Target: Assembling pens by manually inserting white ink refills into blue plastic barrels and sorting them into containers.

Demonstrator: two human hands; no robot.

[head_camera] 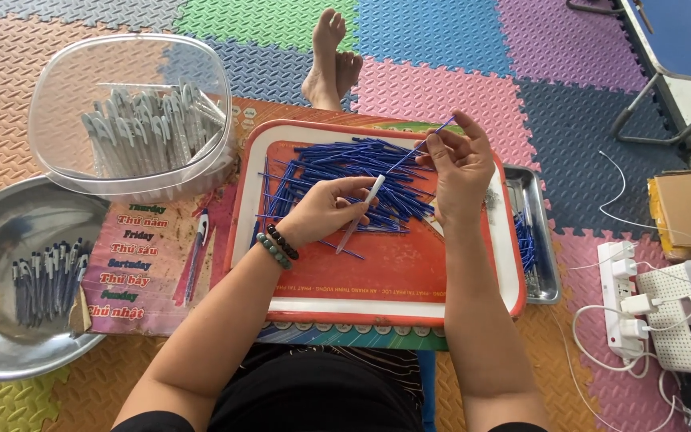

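My left hand holds a white pen barrel slanted over an orange tray. My right hand pinches a thin blue refill by its upper end, its lower tip pointing toward the barrel's top. Under both hands a heap of blue refills lies on the tray's far half. Two bead bracelets sit on my left wrist.
A clear plastic tub of grey-white pen parts stands at the upper left. A steel bowl with assembled pens is at the left. A metal tray with blue refills lies right of the orange tray. A power strip and cables are at the right.
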